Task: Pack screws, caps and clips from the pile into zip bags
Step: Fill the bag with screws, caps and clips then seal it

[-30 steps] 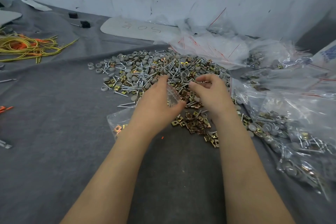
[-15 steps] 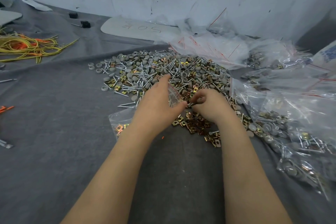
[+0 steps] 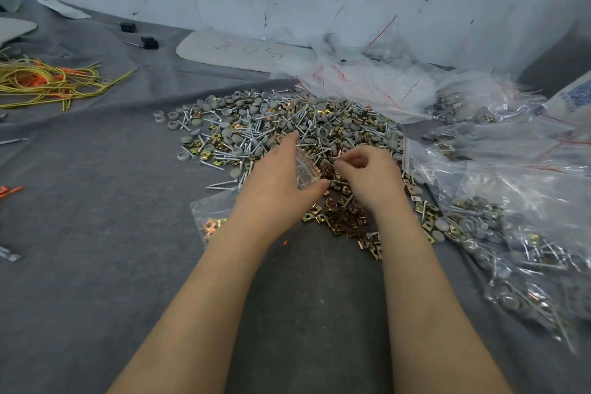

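Note:
A pile of silver screws, grey round caps and brass-coloured clips [image 3: 287, 128] spreads across the grey cloth. My left hand [image 3: 275, 189] holds a small clear zip bag [image 3: 305, 169] upright at the pile's near edge. My right hand [image 3: 367, 176] sits just right of the bag mouth, fingers curled and pinched together; what they pinch is too small to tell. Loose clips [image 3: 339, 217] lie below both hands. Another zip bag with a few clips [image 3: 211, 221] lies flat under my left wrist.
Filled zip bags [image 3: 518, 249] heap up along the right. Empty clear bags with red strips [image 3: 367, 86] lie behind the pile. Yellow and orange ties [image 3: 48, 83] sit far left, a grey panel [image 3: 243, 51] by the wall.
My right hand dipped down into the clips, then rose slightly and closed its fingers beside the bag mouth. My left hand kept the bag in place.

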A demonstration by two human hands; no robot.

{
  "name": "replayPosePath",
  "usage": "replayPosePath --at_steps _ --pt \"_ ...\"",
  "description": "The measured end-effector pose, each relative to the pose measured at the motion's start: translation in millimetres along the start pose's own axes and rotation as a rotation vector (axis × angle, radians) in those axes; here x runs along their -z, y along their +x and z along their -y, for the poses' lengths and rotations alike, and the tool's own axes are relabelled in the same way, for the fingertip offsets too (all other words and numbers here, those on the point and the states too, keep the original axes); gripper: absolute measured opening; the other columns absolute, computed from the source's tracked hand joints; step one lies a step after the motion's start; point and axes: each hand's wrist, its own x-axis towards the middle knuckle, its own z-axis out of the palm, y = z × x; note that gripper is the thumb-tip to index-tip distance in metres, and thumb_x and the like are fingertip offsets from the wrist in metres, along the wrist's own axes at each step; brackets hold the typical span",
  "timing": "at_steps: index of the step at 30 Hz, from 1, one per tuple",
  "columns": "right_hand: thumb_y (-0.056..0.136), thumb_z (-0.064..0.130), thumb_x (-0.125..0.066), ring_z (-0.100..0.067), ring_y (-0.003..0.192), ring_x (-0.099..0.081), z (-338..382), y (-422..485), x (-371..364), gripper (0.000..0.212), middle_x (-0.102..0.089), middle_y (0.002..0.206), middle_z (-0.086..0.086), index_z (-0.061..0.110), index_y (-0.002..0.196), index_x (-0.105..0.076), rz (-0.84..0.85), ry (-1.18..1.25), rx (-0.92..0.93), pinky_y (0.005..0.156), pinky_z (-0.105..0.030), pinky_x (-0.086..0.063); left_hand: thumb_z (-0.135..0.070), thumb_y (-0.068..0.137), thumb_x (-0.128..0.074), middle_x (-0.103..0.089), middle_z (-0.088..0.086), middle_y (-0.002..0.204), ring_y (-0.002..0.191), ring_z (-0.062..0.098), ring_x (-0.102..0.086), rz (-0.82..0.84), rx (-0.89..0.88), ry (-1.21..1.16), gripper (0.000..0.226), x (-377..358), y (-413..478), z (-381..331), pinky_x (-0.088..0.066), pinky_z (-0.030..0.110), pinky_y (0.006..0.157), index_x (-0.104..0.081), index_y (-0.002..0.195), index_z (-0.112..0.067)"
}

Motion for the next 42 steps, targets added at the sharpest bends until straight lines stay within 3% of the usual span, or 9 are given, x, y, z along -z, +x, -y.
replayPosePath --at_steps 5,7,10,14,17,22,29,36,42 --pt "0.085 0.018 -0.070 0.000 0.067 -0.063 10.7 -4.2 5.5 0.023 -0.070 0.075 0.008 0.022 0.104 -0.056 0.024 0.436 -0.021 0.067 -0.024 -0.053 -0.042 0.081 -0.071 -0.049 0.004 0.140 0.123 0.024 -0.050 0.024 -0.010 0.015 0.084 -0.8 0.4 -1.6 -0.044 0.039 0.100 -0.024 0.148 -0.023" --pt "0.085 0.019 -0.070 0.003 0.053 -0.058 16.6 -8.3 3.0 0.021 -0.070 0.065 0.013 0.023 0.103 -0.059 0.174 0.462 0.011 0.049 -0.015 -0.047 -0.038 0.081 -0.070 -0.052 0.005 0.135 0.118 0.025 -0.052 0.020 -0.025 0.020 0.081 -1.2 0.3 -2.3 -0.045 0.039 0.096 -0.026 0.147 -0.022" --pt "0.090 0.020 -0.064 0.000 0.053 -0.057 15.5 -7.3 4.0 0.007 -0.072 0.070 0.009 0.022 0.097 -0.064 0.209 0.463 0.039 0.049 -0.017 -0.046 -0.039 0.080 -0.070 -0.051 0.005 0.135 0.119 0.025 -0.051 0.017 -0.042 0.038 0.082 -1.9 0.0 -2.1 -0.044 0.037 0.094 -0.026 0.147 -0.022" --pt "0.089 0.020 -0.064 -0.013 0.082 -0.064 0.2 0.6 11.2 0.002 -0.070 0.089 0.004 0.021 0.087 -0.064 -0.010 0.025 0.018 0.075 -0.032 -0.053 -0.044 0.080 -0.071 -0.049 0.005 0.138 0.122 0.025 -0.049 0.028 -0.036 0.041 0.084 -2.4 -0.9 -2.6 -0.042 0.038 0.098 -0.024 0.148 -0.024" --pt "0.084 0.027 -0.070 -0.019 0.090 -0.060 -1.9 -1.1 4.2 0.007 -0.067 0.102 -0.003 0.023 0.085 -0.065 0.137 -0.347 -0.028 0.075 -0.029 -0.046 -0.046 0.081 -0.070 -0.048 0.005 0.139 0.123 0.024 -0.048 0.027 -0.039 0.036 0.084 -1.6 -0.5 -2.3 -0.042 0.038 0.098 -0.024 0.148 -0.024" --pt "0.087 0.030 -0.068 -0.030 0.102 -0.058 2.0 -2.6 -5.0 0.018 -0.058 0.117 -0.012 0.027 0.076 -0.054 0.198 -0.440 -0.029 0.085 -0.035 -0.048 -0.044 0.081 -0.070 -0.047 0.005 0.141 0.124 0.025 -0.047 0.032 -0.043 0.029 0.084 -1.8 -1.2 -2.2 -0.041 0.038 0.099 -0.024 0.148 -0.023" --pt "0.090 0.023 -0.065 -0.014 0.086 -0.061 8.8 -2.1 5.1 0.013 -0.063 0.095 0.000 0.018 0.100 -0.057 -0.069 0.227 -0.001 0.075 -0.030 -0.048 -0.044 0.081 -0.069 -0.048 0.006 0.140 0.125 0.027 -0.047 0.031 -0.049 0.067 0.083 -4.1 -0.8 -1.7 -0.041 0.039 0.100 -0.025 0.148 -0.022" --pt "0.089 0.014 -0.065 0.003 0.049 -0.056 23.4 -11.7 0.0 0.007 -0.068 0.060 0.009 0.021 0.086 -0.064 0.288 0.373 0.055 0.045 -0.015 -0.042 -0.037 0.080 -0.070 -0.051 0.007 0.137 0.124 0.026 -0.048 0.028 -0.059 0.055 0.082 -5.3 1.1 -0.7 -0.040 0.035 0.095 -0.026 0.147 -0.019" --pt "0.092 0.018 -0.056 -0.020 0.101 -0.059 -2.8 1.1 3.3 0.013 -0.063 0.102 0.001 0.021 0.102 -0.065 -0.203 -0.067 0.033 0.083 -0.029 -0.044 -0.044 0.081 -0.069 -0.048 0.006 0.141 0.127 0.026 -0.045 0.031 -0.066 0.081 0.085 -5.0 -1.3 -1.3 -0.038 0.038 0.101 -0.023 0.149 -0.022"
